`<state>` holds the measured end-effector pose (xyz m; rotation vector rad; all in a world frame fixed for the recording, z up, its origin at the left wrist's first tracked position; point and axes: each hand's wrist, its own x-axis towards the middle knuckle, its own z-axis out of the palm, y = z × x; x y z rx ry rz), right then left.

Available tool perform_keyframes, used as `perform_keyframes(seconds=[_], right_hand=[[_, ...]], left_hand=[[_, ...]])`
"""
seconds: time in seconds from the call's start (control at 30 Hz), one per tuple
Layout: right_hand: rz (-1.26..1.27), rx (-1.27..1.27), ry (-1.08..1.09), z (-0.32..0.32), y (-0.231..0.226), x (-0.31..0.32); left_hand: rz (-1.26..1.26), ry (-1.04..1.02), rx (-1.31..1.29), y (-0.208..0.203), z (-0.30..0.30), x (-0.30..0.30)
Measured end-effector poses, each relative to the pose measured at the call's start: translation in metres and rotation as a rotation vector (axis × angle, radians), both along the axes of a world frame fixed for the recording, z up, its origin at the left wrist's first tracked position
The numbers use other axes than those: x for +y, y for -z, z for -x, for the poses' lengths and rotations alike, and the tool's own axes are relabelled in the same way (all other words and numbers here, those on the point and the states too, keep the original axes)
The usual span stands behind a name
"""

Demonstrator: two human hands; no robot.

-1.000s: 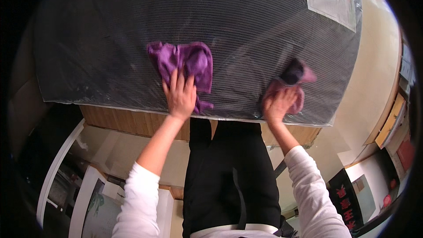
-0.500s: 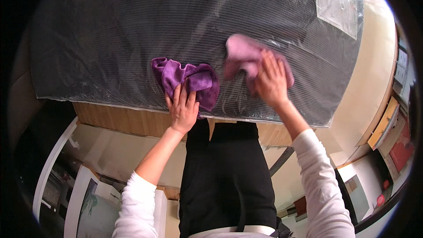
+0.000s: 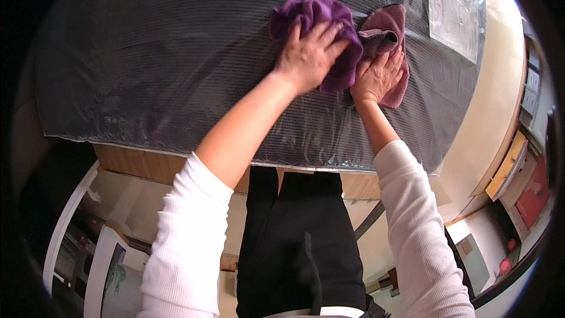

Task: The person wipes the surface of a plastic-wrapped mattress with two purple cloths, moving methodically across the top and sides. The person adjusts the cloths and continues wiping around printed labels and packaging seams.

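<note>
A purple cloth (image 3: 344,76) lies bunched on a wide dark ribbed surface (image 3: 153,65) wrapped in clear plastic. My left hand (image 3: 309,56) grips it from above, fingers apart and bent into the folds, slightly blurred. Beside it, to the right, is a mauve cloth (image 3: 397,85), with one edge curled into a small dark roll. My right hand (image 3: 379,76) has hold of this cloth's near part, its fingers long and pressed onto it. The two cloths nearly meet, and both hands are well in from the near edge.
A pale printed sheet (image 3: 452,20) sits under the plastic at the far right. Wooden panelling (image 3: 141,156) runs below the near edge, just in front of my legs (image 3: 297,235). White-framed furniture (image 3: 103,265) stands at the lower left, and an open yellow drawer (image 3: 507,165) at the right.
My left hand has moved the purple cloth far to the right and away from me. My right hand has shifted slightly outward, and the mauve cloth is now folded with its edge curled.
</note>
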<state>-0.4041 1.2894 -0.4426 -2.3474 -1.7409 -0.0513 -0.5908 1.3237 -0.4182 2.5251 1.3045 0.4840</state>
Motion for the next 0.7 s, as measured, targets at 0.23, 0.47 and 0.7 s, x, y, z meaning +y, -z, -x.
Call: perform_keyframes(seconds=[0.23, 0.47, 0.7], right_hand=[[0.003, -0.077, 0.014, -0.002, 0.001, -0.002], [0.027, -0.034, 0.018, -0.002, 0.0, -0.003], [0.025, -0.073, 0.024, -0.003, 0.003, -0.004]], left_hand=[[-0.024, -0.26, 0.113, 0.003, 0.098, 0.041], [0.065, -0.596, 0.126, 0.002, 0.16, -0.013], [0.274, 0.01, 0.016, -0.023, 0.088, -0.123]])
